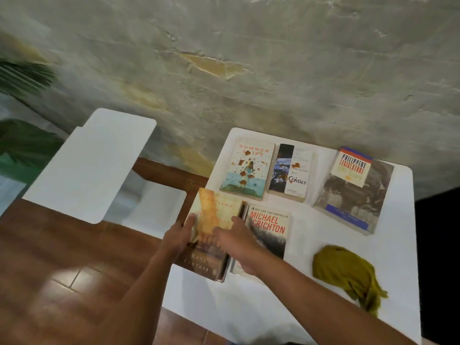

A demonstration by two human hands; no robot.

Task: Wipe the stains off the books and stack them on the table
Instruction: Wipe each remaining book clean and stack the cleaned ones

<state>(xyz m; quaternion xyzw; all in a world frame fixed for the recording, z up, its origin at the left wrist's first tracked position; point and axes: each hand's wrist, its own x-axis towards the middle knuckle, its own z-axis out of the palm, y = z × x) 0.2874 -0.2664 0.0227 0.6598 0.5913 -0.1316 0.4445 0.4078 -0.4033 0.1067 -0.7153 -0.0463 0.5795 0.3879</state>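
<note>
Several paperbacks lie on a white table (286, 302). Both hands hold a tan book (216, 215) over the table's left edge. My left hand (179, 234) grips its left side with the thumb on the cover, and my right hand (232, 239) grips its right side. Right beside it lies the Michael Crichton book (270, 229), partly under my right wrist. Behind are the brown-stained Summer book (247, 170), the stained Contact book (292, 174), and the thick Philippine Legislature book (354, 192). An olive cloth (346, 275) lies crumpled at the front right.
A white chair (92, 165) stands left of the table on a red-brown tiled floor. A rough grey wall runs behind the table. Green plant leaves (25, 78) show at the far left. The table's near part is bare white.
</note>
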